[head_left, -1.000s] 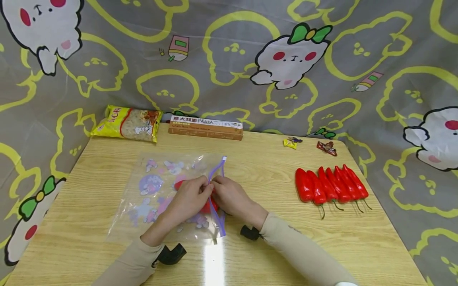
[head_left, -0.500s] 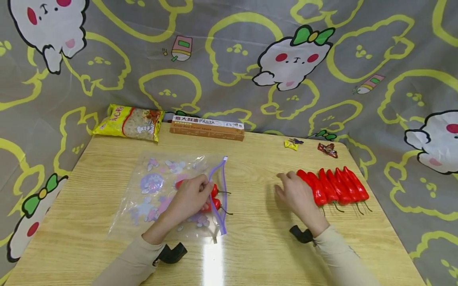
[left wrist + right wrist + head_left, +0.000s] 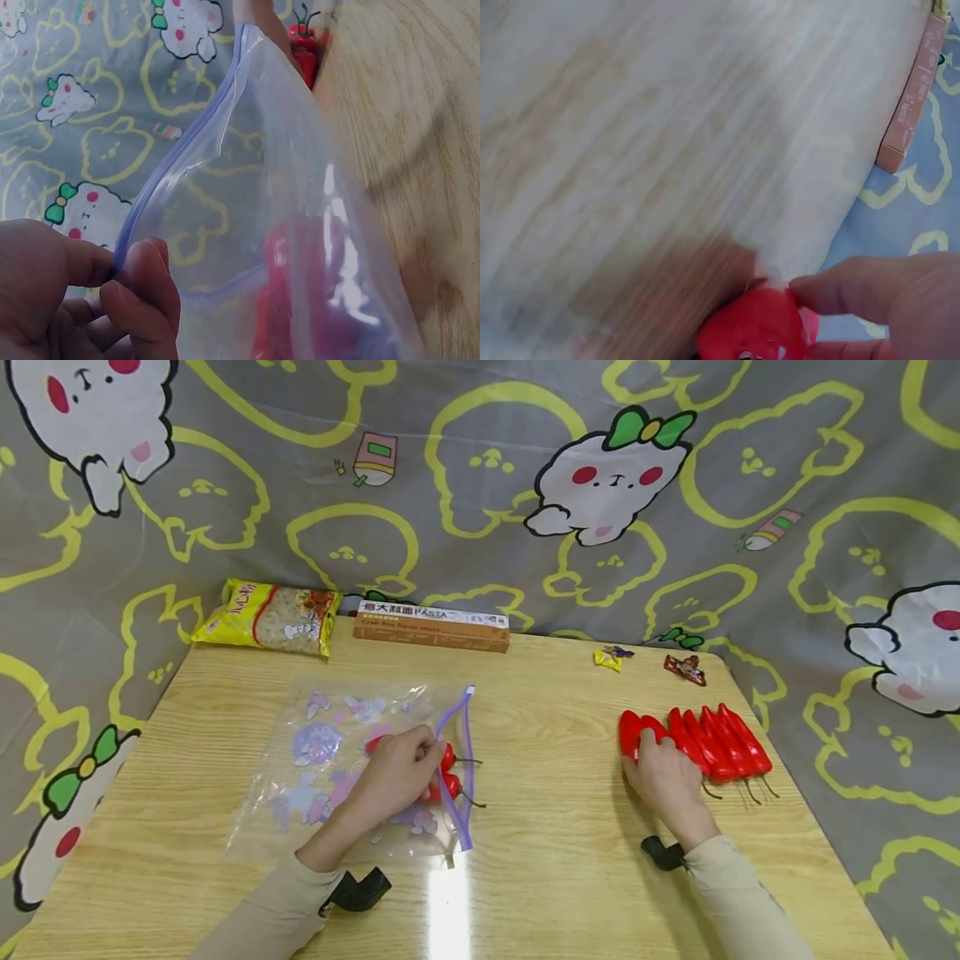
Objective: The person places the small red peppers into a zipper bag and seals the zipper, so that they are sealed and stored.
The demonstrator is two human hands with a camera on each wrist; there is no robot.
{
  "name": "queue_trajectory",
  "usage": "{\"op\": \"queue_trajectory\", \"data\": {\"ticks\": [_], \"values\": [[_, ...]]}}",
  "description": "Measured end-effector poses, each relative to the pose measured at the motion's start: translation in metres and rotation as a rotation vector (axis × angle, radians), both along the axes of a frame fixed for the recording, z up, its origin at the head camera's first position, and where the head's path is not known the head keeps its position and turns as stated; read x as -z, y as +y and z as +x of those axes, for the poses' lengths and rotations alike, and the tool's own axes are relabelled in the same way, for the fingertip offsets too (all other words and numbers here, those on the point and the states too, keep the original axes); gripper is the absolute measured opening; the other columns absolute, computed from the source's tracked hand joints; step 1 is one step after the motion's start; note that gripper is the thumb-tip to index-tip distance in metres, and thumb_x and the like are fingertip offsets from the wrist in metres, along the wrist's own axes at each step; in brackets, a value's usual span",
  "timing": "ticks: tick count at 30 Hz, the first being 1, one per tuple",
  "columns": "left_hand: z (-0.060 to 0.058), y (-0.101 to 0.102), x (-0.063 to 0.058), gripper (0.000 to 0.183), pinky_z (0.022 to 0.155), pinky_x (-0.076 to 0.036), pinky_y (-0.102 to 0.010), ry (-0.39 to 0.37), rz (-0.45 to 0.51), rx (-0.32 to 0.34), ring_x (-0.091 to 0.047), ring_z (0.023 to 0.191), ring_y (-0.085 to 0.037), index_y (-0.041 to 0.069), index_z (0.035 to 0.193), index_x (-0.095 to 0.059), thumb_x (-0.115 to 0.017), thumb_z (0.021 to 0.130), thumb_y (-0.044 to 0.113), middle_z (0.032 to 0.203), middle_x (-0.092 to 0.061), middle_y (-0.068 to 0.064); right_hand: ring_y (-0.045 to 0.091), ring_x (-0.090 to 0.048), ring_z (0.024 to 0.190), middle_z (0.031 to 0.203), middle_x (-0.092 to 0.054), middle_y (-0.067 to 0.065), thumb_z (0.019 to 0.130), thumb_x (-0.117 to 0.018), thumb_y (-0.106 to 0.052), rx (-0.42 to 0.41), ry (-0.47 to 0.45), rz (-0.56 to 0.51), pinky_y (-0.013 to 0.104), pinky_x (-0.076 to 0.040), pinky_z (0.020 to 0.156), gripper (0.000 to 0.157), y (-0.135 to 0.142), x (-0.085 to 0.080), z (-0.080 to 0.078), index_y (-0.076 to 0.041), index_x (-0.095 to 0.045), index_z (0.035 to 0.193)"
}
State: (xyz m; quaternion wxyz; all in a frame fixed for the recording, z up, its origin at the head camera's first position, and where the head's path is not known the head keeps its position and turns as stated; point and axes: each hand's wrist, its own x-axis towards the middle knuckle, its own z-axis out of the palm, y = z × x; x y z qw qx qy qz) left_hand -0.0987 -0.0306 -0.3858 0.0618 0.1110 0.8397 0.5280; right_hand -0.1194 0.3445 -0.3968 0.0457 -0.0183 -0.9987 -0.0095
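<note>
A clear zip bag with purple rabbit prints lies on the table, its mouth toward the right. My left hand pinches the bag's purple zip edge between thumb and fingers, holding the mouth apart. Inside rest red peppers, their green stems poking out toward the opening. At the table's right is a row of several red peppers. Over the left end of that row, my right hand grips a pepper near its stem end; part of that pepper is hidden under the hand.
A yellow food packet and a brown-and-white pasta box stand along the back edge. Two small wrapped snacks lie at the back right. Printed cloth walls the table behind and at the sides.
My right hand has left the bag's mouth, moved right to the pepper row and taken hold of a pepper. The left hand stays on the zip edge.
</note>
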Motion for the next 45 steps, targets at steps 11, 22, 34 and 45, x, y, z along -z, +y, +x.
{"op": "queue_trajectory", "data": {"ticks": [11, 22, 34, 45], "values": [[-0.002, 0.0, 0.001, 0.021, 0.035, -0.035, -0.025, -0.028, 0.009, 0.016, -0.057, 0.044, -0.024, 0.011, 0.077, -0.054, -0.049, 0.094, 0.023, 0.052, -0.057, 0.001, 0.014, -0.057, 0.077, 0.097, -0.063, 0.002, 0.077, -0.073, -0.017, -0.427, -0.057, -0.417, 0.03, -0.048, 0.063, 0.034, -0.054, -0.034, 0.018, -0.009, -0.062, 0.108], [0.0, 0.002, -0.001, 0.02, 0.037, -0.043, -0.029, -0.058, 0.04, 0.012, -0.057, 0.043, -0.019, 0.007, 0.079, -0.054, -0.051, 0.094, 0.021, 0.053, -0.058, -0.001, 0.008, -0.057, 0.086, 0.098, -0.064, -0.002, 0.077, -0.074, -0.02, -0.784, -0.162, -0.509, 0.025, -0.051, 0.07, 0.03, -0.146, -0.033, 0.039, -0.01, -0.064, 0.103], [0.0, 0.003, -0.003, 0.02, 0.04, -0.049, -0.031, -0.087, 0.108, 0.018, -0.058, 0.043, -0.017, 0.002, 0.081, -0.055, -0.049, 0.094, 0.017, 0.055, -0.059, -0.003, 0.009, -0.062, 0.082, 0.092, -0.063, -0.002, 0.08, -0.066, -0.008, -0.882, -0.269, -0.619, 0.021, -0.051, 0.073, 0.017, -0.185, -0.013, 0.024, -0.009, -0.062, 0.097], [-0.002, 0.002, -0.004, 0.021, 0.043, -0.05, -0.031, -0.123, 0.13, -0.017, -0.059, 0.044, -0.017, 0.0, 0.082, -0.055, -0.049, 0.094, 0.017, 0.056, -0.059, -0.006, 0.014, -0.054, 0.075, 0.087, -0.057, 0.001, 0.079, -0.07, -0.014, -0.952, -0.214, -0.46, 0.015, -0.042, 0.067, 0.014, -0.198, -0.006, 0.02, -0.01, -0.066, 0.092]]}}
